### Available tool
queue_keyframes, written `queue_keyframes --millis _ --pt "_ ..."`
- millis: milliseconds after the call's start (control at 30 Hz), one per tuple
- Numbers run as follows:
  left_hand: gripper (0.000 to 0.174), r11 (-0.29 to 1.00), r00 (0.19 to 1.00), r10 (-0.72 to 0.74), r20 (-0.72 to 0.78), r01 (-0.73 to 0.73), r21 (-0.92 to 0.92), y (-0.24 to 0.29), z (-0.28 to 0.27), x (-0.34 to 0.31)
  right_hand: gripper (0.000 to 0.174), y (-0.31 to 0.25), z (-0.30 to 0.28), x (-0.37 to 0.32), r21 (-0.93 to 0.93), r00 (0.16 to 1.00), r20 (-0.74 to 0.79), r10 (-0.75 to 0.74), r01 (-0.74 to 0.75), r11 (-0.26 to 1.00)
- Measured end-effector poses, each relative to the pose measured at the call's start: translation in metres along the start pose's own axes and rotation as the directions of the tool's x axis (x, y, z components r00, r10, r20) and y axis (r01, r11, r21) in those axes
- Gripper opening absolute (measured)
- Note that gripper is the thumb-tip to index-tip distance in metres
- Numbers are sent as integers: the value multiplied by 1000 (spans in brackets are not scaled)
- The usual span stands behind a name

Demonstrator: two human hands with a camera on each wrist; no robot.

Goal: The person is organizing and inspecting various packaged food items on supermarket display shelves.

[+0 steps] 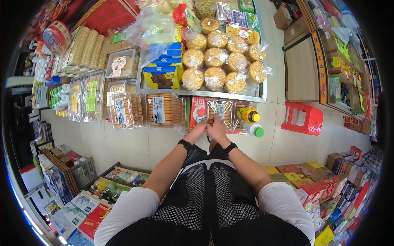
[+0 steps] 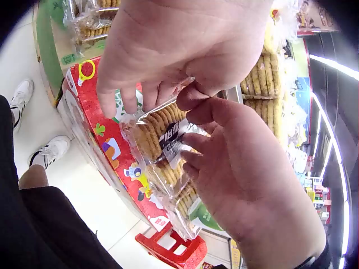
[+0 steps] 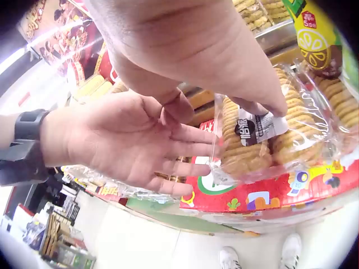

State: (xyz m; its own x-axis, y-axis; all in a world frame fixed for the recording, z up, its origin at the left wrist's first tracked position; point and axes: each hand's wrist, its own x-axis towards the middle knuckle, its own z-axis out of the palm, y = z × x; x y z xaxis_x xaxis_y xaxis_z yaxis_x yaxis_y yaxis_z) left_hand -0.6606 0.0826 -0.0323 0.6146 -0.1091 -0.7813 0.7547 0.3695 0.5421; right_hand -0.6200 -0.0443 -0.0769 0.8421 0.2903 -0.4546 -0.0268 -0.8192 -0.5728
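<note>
My left hand (image 1: 198,131) (image 2: 185,45) (image 3: 126,140) has its fingers extended beside a clear package of round cookies (image 1: 217,110) (image 2: 151,134) (image 3: 247,159). My right hand (image 1: 217,130) (image 2: 247,174) (image 3: 196,45) is over the same package, fingers loosely bent, fingertips at its black-and-white label (image 2: 173,140) (image 3: 258,128). The two thumbs meet in both wrist views; whether anything is pinched between them is hidden. Under the package is a red printed box (image 1: 198,107) (image 2: 101,123) (image 3: 224,196).
Two bottles, one yellow-capped (image 1: 248,115) and one green-capped (image 1: 255,130), lie right of the package. More cookie packs (image 1: 158,110) stand left. Behind are bagged round cakes (image 1: 214,78) in a metal-edged display (image 1: 242,97). A red stool (image 1: 303,119) stands on the floor.
</note>
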Motion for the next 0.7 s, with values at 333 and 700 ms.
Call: queue_keyframes --millis 333,700 --pt "36 965 942 181 -283 -226 -135 -57 -69 35 84 -62 15 6 173 944 276 -179 134 976" --pt "48 923 866 292 -405 -367 -120 -61 -64 -6 69 -83 18 9 213 864 440 -245 164 963"
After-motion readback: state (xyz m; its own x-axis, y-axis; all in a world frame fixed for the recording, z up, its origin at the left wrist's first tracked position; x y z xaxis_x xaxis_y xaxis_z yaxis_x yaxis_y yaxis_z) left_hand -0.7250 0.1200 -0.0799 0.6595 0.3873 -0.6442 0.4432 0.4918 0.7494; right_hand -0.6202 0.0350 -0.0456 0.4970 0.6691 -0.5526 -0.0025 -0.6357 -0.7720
